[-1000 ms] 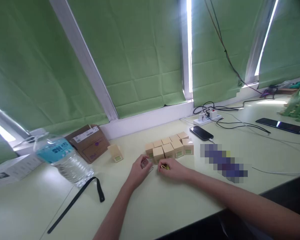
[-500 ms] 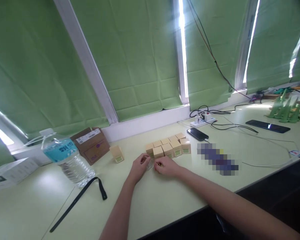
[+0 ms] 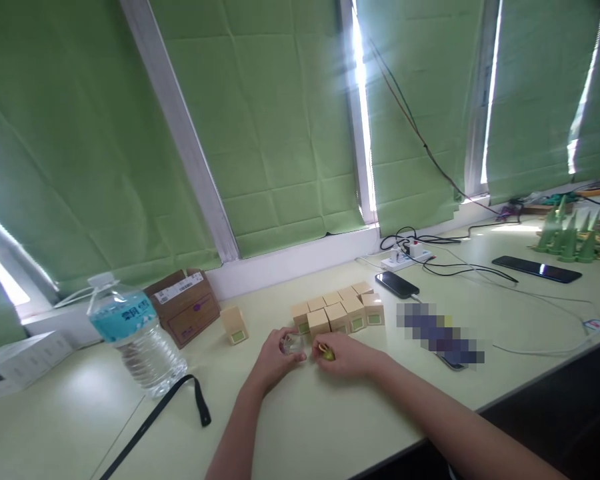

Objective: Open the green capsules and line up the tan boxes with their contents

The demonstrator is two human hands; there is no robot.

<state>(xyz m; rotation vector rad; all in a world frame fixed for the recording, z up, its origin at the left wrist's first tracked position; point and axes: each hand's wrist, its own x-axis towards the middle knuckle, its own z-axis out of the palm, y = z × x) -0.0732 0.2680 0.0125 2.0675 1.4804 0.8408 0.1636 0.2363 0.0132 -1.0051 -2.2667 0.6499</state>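
Observation:
My left hand is curled around a small clear container, its thumb at the near side. Close beside it, my right hand pinches a small yellow-green object with a pale loop; its kind is too small to make out. The two hands are slightly apart, low over the table. Just beyond them stand several small tan boxes with green label patches, packed in two rows. Another tan box stands alone to the left.
Left are a large water bottle, a brown carton, a white box and a black strap. Right are a phone, power strip, cables, another phone and green cones near a person's hand.
My hands have moved slightly apart. The clear container and the yellow-green object now show more plainly in them. The whole view has shifted a little.

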